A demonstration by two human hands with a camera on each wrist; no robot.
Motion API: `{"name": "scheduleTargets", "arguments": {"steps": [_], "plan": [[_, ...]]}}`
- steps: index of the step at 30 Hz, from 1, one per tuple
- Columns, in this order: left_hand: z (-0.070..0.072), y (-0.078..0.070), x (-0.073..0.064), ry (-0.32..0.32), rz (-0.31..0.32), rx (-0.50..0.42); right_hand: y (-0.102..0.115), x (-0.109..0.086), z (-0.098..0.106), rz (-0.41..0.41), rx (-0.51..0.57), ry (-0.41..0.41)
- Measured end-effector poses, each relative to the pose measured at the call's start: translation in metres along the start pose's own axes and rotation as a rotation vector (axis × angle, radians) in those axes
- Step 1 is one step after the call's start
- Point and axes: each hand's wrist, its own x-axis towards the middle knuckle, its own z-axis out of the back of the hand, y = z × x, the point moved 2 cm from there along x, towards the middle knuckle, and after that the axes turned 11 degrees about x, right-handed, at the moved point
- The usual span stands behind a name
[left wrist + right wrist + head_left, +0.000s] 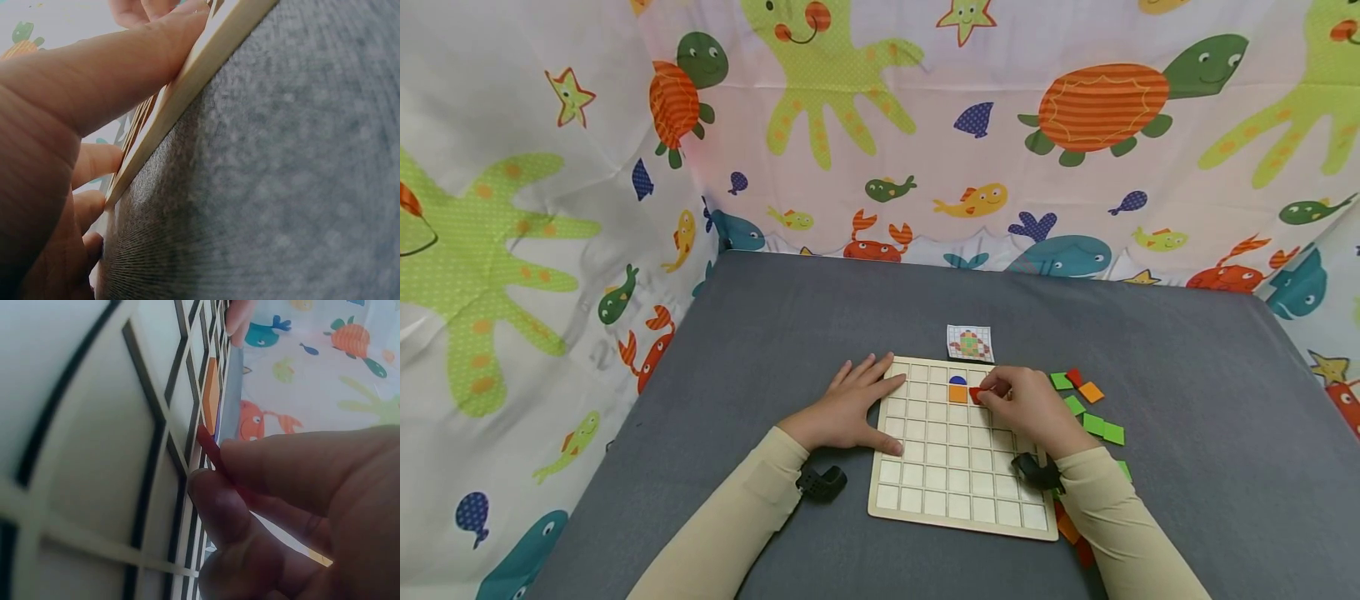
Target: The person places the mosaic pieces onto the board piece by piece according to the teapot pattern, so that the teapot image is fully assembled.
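Observation:
A pale wooden grid board (958, 522) lies on the grey table. My right hand (1033, 408) pinches a red tile (976, 396) between thumb and finger at the upper part of the grid. In the right wrist view, the red tile (212, 447) is tilted, one edge right at the grid's ridges. Just left of it an orange square tile (957, 393) sits in a cell, with a blue half-round tile (957, 380) in the cell above. My left hand (846, 408) rests with spread fingers on the board's left edge, thumb (125, 75) on the frame.
A small picture card (970, 343) with a coloured grid pattern lies behind the board. Right of the board are loose green tiles (1093, 424), an orange tile (1091, 392) and a red tile (1074, 377). More tiles lie partly under the right forearm. A sea-animal curtain (850, 208) surrounds the table.

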Motion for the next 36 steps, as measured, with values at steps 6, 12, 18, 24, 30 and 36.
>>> {"name": "scheduleTargets", "arguments": {"steps": [6, 12, 18, 24, 30, 36], "plan": [[0.0, 0.0, 0.0, -0.006, -0.002, -0.002, 0.002, 0.001, -0.004, 0.018, 0.002, 0.025], [0.0, 0.0, 0.0, -0.015, -0.003, -0.016, 0.003, 0.002, -0.006, 0.029, -0.027, 0.056], [0.0, 0.0, 0.0, -0.013, -0.001, -0.026, 0.003, 0.0, 0.002, 0.062, -0.076, 0.031], [0.001, -0.001, 0.001, -0.01, -0.005, -0.03, -0.006, -0.002, 0.027, 0.032, -0.058, -0.046], [0.002, 0.0, 0.003, -0.011, -0.004, -0.02, -0.027, -0.007, 0.055, -0.028, -0.087, -0.175], [0.0, 0.0, 0.001, 0.001, 0.002, -0.017, -0.05, -0.013, 0.071, -0.137, -0.102, -0.23]]}}
